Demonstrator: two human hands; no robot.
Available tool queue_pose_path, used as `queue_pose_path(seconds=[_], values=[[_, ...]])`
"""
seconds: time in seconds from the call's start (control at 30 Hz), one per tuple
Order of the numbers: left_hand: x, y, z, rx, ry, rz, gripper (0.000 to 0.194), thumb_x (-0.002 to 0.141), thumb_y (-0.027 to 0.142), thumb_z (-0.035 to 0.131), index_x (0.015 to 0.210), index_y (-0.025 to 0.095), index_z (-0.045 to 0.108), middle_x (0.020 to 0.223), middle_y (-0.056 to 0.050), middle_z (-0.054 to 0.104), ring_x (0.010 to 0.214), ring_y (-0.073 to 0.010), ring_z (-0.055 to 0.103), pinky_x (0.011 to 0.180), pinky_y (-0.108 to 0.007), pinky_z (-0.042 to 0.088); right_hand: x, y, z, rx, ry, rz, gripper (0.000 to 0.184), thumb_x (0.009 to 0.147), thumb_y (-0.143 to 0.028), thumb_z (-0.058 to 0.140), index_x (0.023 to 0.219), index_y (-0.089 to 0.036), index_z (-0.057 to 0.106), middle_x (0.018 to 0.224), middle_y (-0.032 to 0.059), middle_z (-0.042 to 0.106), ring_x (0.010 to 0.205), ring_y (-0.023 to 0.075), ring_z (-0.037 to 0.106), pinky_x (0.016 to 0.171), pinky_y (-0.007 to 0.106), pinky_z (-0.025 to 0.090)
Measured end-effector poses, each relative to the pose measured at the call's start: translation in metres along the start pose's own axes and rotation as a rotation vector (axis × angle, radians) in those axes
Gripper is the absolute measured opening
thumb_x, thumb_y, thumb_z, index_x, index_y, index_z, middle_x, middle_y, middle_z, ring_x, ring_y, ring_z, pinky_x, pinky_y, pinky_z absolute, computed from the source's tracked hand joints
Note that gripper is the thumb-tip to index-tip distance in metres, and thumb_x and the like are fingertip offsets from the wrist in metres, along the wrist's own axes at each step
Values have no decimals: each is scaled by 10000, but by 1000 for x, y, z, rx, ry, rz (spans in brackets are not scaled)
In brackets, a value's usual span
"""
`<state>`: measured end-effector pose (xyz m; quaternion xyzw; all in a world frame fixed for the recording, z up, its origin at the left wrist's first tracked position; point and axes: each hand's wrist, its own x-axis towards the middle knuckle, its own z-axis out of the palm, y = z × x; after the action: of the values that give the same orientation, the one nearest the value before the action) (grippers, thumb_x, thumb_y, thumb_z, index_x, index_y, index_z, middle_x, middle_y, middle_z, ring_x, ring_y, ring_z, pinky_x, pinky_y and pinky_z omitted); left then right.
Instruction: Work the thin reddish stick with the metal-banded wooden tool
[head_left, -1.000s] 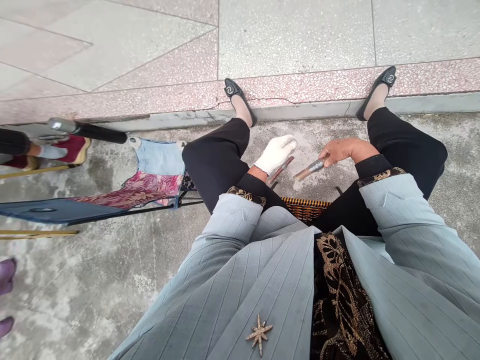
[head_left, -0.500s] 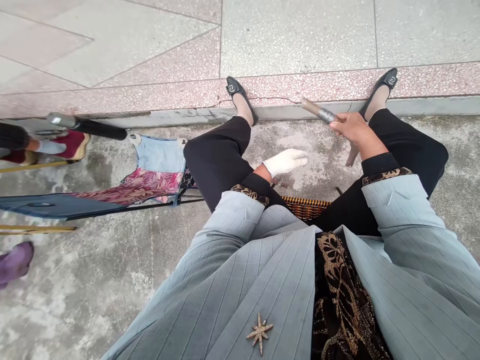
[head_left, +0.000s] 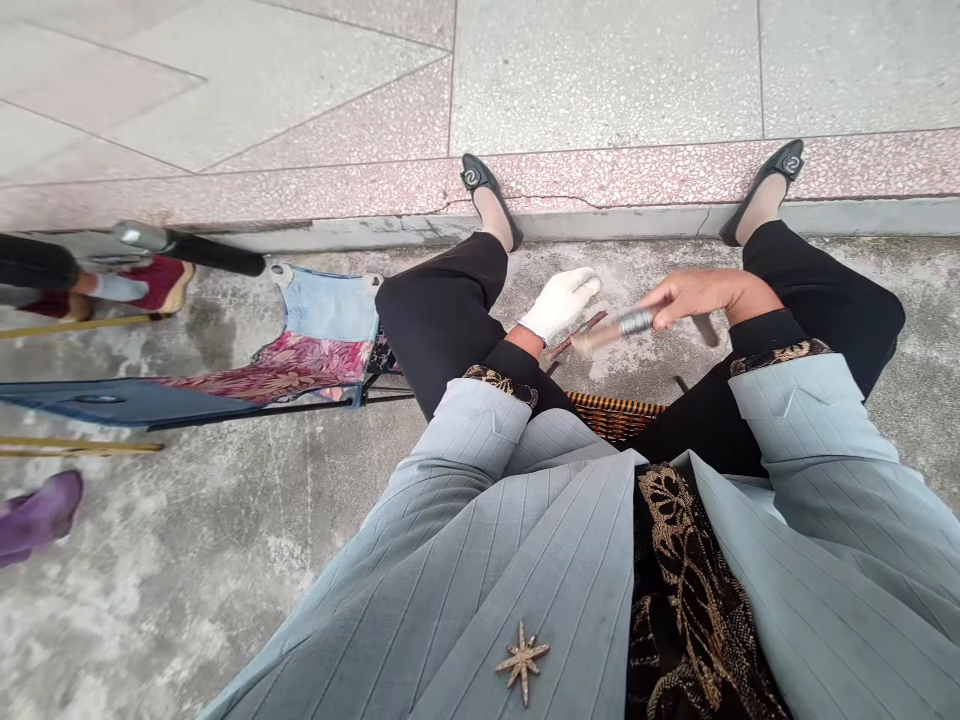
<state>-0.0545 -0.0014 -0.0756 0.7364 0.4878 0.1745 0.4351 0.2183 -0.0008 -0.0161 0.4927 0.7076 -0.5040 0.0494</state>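
Note:
My left hand (head_left: 561, 303), in a white knit glove, is above the ground between my knees with its fingers curled. A thin reddish-brown strip (head_left: 579, 336) shows under its palm side and seems to be in its grip; its kind is unclear. My bare right hand (head_left: 694, 295) is closed around a light wooden stick bound with silver wire (head_left: 611, 332). The stick's blurred end points left, close to the strip. A dull brown piece (head_left: 705, 330) shows beneath the right hand; whether it belongs to the stick I cannot tell.
I sit on a woven seat (head_left: 619, 415), my shoes (head_left: 487, 190) on a raised tiled edge (head_left: 600, 215). To the left stands a folding chair with patched fabric (head_left: 300, 360). Beyond it are another person's red shoe (head_left: 169, 285), a dark tube (head_left: 202, 250) and a purple shoe (head_left: 45, 510).
My right hand has swung the wire-bound stick down and left, toward the gloved hand. My left hand has risen slightly and its fingers have curled; the reddish-brown strip shows more.

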Motion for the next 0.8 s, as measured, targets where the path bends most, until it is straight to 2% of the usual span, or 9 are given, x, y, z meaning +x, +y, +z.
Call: queue_pose_path(seconds=[0.1, 0.17, 0.27, 0.33, 0.4, 0.47, 0.53, 0.67, 0.8], values=[[1, -1, 6, -120, -79, 30, 333, 1003, 431, 455, 871, 181, 630, 852, -60, 679, 819, -194, 620, 806, -322, 514, -5, -2, -6, 447, 252, -112, 409, 820, -538, 841, 1086, -227, 837, 844, 24, 741, 766, 187, 673, 726, 313, 573], [-1, -1, 11, -171, -157, 47, 360, 995, 496, 470, 876, 191, 618, 774, -36, 622, 731, -177, 569, 731, -310, 488, -1, -3, -4, 592, 432, -115, 372, 812, -500, 860, 1026, -201, 808, 792, 19, 698, 710, 170, 629, 686, 303, 559], [-3, -2, 17, -157, -274, 61, 391, 974, 553, 489, 842, 199, 588, 694, -1, 532, 640, -151, 476, 657, -298, 428, 8, 3, 0, 605, 556, -29, 275, 855, -424, 826, 989, -190, 772, 745, 21, 652, 678, 179, 600, 667, 323, 558], [-5, -1, 18, -141, -347, 104, 408, 967, 569, 487, 822, 198, 578, 699, 5, 525, 646, -143, 467, 658, -290, 414, 13, 8, 1, 478, 600, 86, 205, 912, -364, 761, 1005, -181, 763, 750, 37, 655, 712, 203, 618, 704, 343, 566], [-7, 3, 16, -110, -392, 131, 419, 963, 571, 481, 811, 194, 583, 715, 6, 539, 669, -140, 478, 673, -284, 414, 17, 12, 1, 215, 595, 238, 181, 948, -316, 712, 1027, -163, 767, 810, 71, 695, 801, 238, 655, 785, 363, 565], [-9, 7, 14, -62, -409, 135, 400, 948, 550, 502, 819, 187, 610, 737, 3, 572, 697, -144, 501, 693, -281, 422, 20, 13, 3, -85, 520, 371, 202, 970, -308, 689, 1064, -153, 780, 971, 125, 754, 945, 288, 690, 870, 387, 548], [-10, 10, 12, -48, -408, 124, 373, 937, 527, 519, 840, 186, 634, 739, -1, 600, 708, -153, 528, 707, -283, 437, 23, 11, 6, -294, 419, 429, 248, 988, -335, 671, 1133, -173, 788, 1155, 157, 768, 1084, 333, 697, 913, 398, 533], [-10, 12, 7, -107, -392, 127, 354, 951, 496, 502, 844, 190, 644, 751, -19, 652, 712, -172, 586, 746, -303, 479, 27, 3, 11, -444, 276, 431, 317, 1005, -355, 643, 1251, -211, 781, 1268, 166, 757, 1170, 347, 692, 901, 380, 523], [-6, 12, 0, -30, -287, 168, 341, 954, 448, 511, 890, 164, 691, 812, -28, 668, 777, -172, 590, 809, -308, 487, 26, -3, 13, -510, 144, 422, 309, 998, -325, 674, 1249, -198, 802, 1278, 177, 756, 1147, 339, 697, 858, 371, 505]])
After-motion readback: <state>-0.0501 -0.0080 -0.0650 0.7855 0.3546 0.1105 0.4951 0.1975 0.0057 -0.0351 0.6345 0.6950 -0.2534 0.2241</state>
